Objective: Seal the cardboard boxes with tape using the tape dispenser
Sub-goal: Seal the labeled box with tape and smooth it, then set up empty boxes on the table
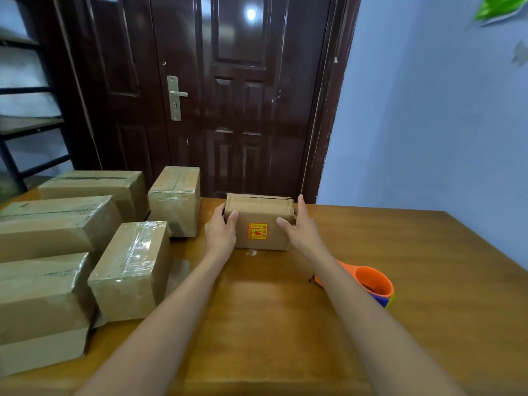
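I am holding the box (258, 221) at the far middle of the table (414, 252) between my left hand (220, 234) and right hand (300, 230), thumbs on its front, fingers curling round its ends, the dispenser (371, 284) lying beside my right forearm.

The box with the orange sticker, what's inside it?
Its contents cannot be seen: the box with the orange sticker has its flaps folded down. The left hand and right hand grip its two ends on the table.
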